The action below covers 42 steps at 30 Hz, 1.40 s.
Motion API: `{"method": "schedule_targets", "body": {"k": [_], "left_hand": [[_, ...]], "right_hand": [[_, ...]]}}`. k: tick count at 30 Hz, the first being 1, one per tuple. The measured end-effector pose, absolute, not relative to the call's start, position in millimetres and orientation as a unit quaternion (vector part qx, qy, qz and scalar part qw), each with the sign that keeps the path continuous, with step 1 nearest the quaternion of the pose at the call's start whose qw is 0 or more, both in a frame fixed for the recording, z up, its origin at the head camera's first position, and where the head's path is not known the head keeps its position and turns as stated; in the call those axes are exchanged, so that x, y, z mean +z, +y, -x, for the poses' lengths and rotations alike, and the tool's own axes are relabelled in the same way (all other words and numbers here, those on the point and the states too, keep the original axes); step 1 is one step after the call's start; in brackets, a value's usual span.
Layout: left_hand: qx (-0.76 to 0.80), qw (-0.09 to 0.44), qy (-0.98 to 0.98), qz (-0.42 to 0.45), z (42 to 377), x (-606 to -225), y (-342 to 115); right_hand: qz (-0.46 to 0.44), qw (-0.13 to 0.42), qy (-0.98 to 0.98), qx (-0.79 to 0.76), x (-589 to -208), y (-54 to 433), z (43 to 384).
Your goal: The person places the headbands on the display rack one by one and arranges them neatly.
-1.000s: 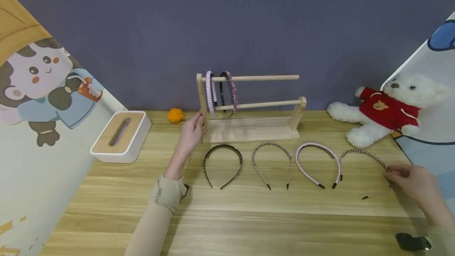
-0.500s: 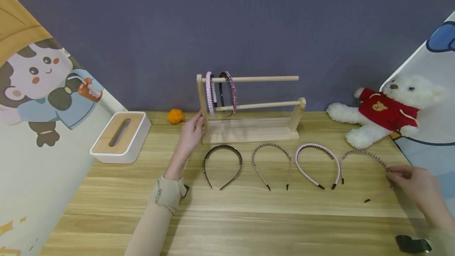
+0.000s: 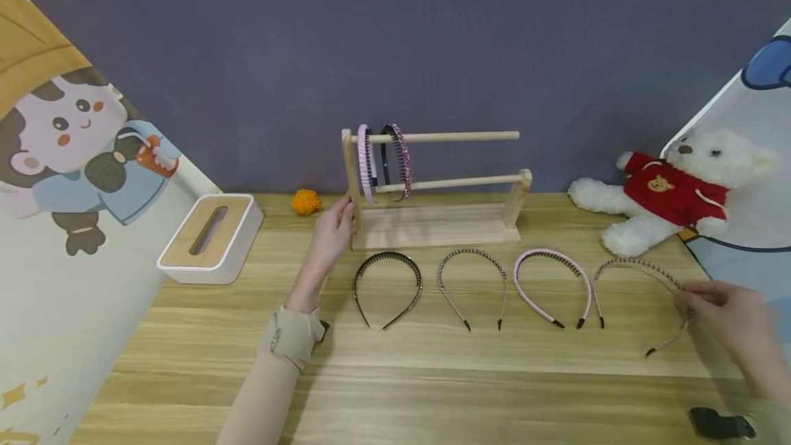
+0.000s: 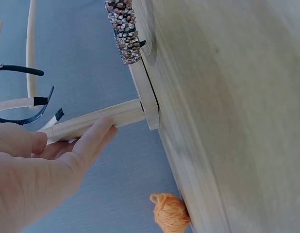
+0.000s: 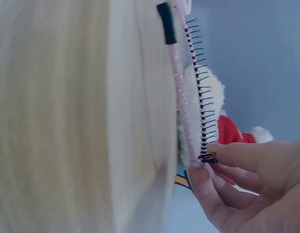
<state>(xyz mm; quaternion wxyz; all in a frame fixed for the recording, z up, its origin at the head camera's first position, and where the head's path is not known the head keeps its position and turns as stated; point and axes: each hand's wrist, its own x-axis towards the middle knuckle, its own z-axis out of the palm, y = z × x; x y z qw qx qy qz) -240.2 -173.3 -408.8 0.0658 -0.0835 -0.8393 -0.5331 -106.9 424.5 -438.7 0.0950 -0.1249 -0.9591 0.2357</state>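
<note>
The left hand [image 3: 334, 226] grips the rack [image 3: 439, 225]; right of it, the right hand [image 3: 732, 318] pinches a hairband [image 3: 639, 263]. I'd squeeze softly.

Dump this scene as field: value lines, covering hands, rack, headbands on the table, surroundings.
left hand: grips left upright of wooden rack
right hand: pinches rightmost headband by its side
on rack: pink ribbed headband, jewelled headband
on table, left to right: dark headband, thin headband, smooth pink headband
far left: slotted box
left of rack: orange yarn ball
far right: white teddy bear, red top
</note>
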Motion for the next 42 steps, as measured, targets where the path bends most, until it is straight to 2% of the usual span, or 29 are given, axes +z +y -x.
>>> {"method": "schedule_targets", "body": {"k": [6,15,26,42], "left_hand": [[-0.526,0.073,-0.843,0.084,242,-409,-173],[-0.543,0.066,-0.833,0.079,241,-409,-173],[-0.536,0.067,-0.838,0.080,240,-410,-173],[-0.537,0.063,-0.838,0.076,238,-408,-173]], "right_hand": [[0.129,0.102,-0.951,0.260,-424,420,105],[0.122,0.159,-0.936,0.288,-404,408,102],[0.138,0.187,-0.919,0.319,-389,388,101],[0.109,0.240,-0.909,0.324,-367,357,101]]}}
